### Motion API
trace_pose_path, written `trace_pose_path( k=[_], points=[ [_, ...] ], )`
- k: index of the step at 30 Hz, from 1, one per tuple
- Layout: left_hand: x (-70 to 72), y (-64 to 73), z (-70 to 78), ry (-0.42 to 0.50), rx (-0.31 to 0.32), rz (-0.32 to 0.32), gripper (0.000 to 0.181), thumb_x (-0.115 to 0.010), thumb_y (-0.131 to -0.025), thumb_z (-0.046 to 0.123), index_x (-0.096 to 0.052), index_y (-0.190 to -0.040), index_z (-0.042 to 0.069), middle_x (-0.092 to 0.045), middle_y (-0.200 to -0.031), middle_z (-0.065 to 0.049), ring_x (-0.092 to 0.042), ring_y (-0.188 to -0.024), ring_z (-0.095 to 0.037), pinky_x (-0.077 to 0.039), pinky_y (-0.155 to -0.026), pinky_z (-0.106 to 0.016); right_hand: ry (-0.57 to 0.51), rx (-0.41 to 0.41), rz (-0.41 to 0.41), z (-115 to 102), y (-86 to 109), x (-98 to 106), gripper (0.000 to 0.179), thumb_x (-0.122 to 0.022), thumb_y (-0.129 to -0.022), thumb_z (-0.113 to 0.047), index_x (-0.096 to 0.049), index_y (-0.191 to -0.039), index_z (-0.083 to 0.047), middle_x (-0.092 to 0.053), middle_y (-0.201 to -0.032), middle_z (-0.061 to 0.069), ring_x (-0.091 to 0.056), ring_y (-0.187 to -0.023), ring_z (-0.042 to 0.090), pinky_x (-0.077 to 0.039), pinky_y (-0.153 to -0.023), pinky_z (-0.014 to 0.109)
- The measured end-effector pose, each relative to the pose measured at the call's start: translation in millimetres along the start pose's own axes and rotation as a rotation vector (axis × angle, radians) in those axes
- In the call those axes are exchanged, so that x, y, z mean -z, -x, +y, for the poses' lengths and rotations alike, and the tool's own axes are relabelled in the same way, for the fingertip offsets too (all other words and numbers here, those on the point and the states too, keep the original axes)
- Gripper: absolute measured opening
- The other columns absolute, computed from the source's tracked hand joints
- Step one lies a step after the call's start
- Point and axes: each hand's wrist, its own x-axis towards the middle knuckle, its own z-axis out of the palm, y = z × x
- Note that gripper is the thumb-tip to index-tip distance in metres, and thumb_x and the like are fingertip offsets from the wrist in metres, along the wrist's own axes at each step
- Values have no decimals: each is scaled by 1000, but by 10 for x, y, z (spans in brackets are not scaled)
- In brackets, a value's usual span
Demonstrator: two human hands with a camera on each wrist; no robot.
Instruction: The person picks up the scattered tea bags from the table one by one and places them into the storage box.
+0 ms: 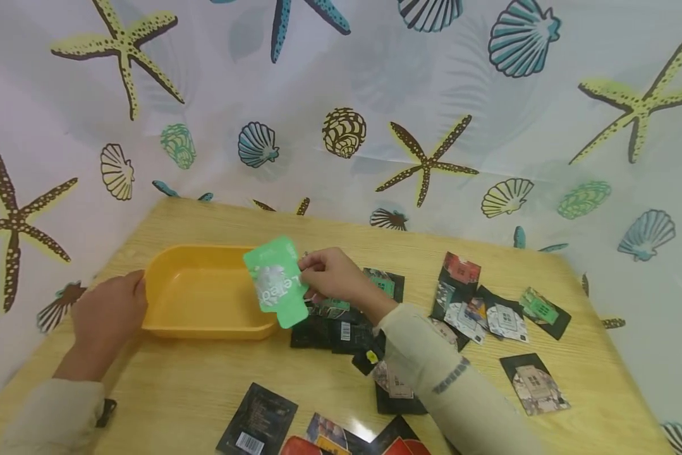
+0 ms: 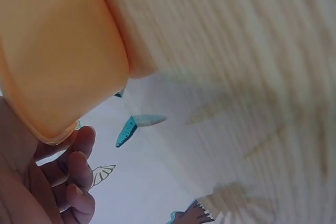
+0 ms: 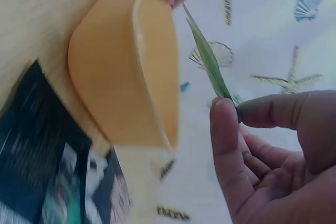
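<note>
My right hand pinches a green tea packet by its edge, between thumb and forefinger. The packet hangs over the right end of a yellow plastic bin; in the right wrist view the same packet appears edge-on above the bin's rim. At the bin's left end, my left hand grips the rim, with the curled fingers under its outer edge in the left wrist view. The inside of the bin shows bare yellow plastic in the head view.
Dark packets lie just right of the bin, partly hidden by my right arm. Several more packets are scattered at the right, and others, including a black one, lie along the front. A shell-and-starfish cloth hangs behind the wooden table.
</note>
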Motion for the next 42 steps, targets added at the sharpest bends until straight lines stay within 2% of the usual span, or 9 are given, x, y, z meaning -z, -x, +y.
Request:
trace_pose_path(
  k=[4,11,18,21,25,32,37,40,42],
  points=[
    [12,-14,32,-7,5,-23,38,-43,-102,21,-58,-129,0,-67,-104,-33,-61,-69,-48,-43,-47,-49,100,40,0,-78,-255,-224,29,-56,-100,-10,-65,-126,0,-71,-112,18,-72,-90,35,-59,-69,29],
    [39,14,55,-25,20,-29,37,-41,-103,23,-58,-127,1,-66,-92,-33,-58,-62,-45,-41,-47,-49,441,119,30,-185,-602,-570,26,-53,-103,-17,-71,-122,-11,-73,-119,5,-69,-105,17,-55,-86,26],
    [-28,102,20,-35,16,-19,33,-42,-103,22,-59,-120,-1,-61,-69,-23,-50,-52,-33,-38,-45,-44,580,163,-29,-63,-681,-805,30,-50,-102,-9,-70,-124,-10,-71,-127,2,-67,-116,17,-53,-96,26],
    [-47,106,7,-24,-17,49,29,-44,-102,21,-62,-112,0,-57,-61,-19,-46,-48,-31,-34,-41,-42,553,192,-2,-19,-655,-718,31,-50,-102,-10,-66,-129,-6,-70,-128,6,-67,-117,19,-53,-97,28],
    [-35,59,-28,-5,-75,89,28,-44,-101,19,-62,-111,0,-58,-61,-20,-45,-46,-28,-32,-39,-39,458,190,132,26,-618,-394,31,-54,-102,-15,-65,-128,-4,-71,-121,11,-68,-109,23,-54,-94,34],
    [-15,26,-180,77,-133,52,35,-42,-99,19,-60,-116,-6,-68,-78,-25,-49,-50,-21,-35,-41,-33,425,40,371,347,-505,111,22,-56,-101,-20,-70,-109,-6,-73,-99,11,-67,-76,21,-55,-70,36],
    [-37,93,-255,73,-182,91,24,-44,-97,17,-60,-94,0,-55,-59,-6,-39,-48,-15,-30,-42,-30,513,-61,375,611,-494,116,30,-58,-100,-24,-69,-78,-6,-62,-62,4,-48,-46,12,-40,-48,27],
    [-45,98,-267,69,-213,116,24,-42,-99,16,-53,-79,8,-41,-55,1,-33,-47,-13,-25,-43,-28,557,-124,356,693,-530,35,49,-59,-99,-32,-53,-55,-11,-40,-45,-2,-34,-38,11,-31,-41,25],
    [-36,67,-268,65,-230,107,26,-42,-100,17,-52,-78,10,-43,-56,1,-35,-48,-13,-26,-44,-29,579,-167,357,712,-557,-30,58,-62,-97,-40,-44,-48,-14,-32,-42,-4,-31,-36,11,-29,-39,26]
  ],
)
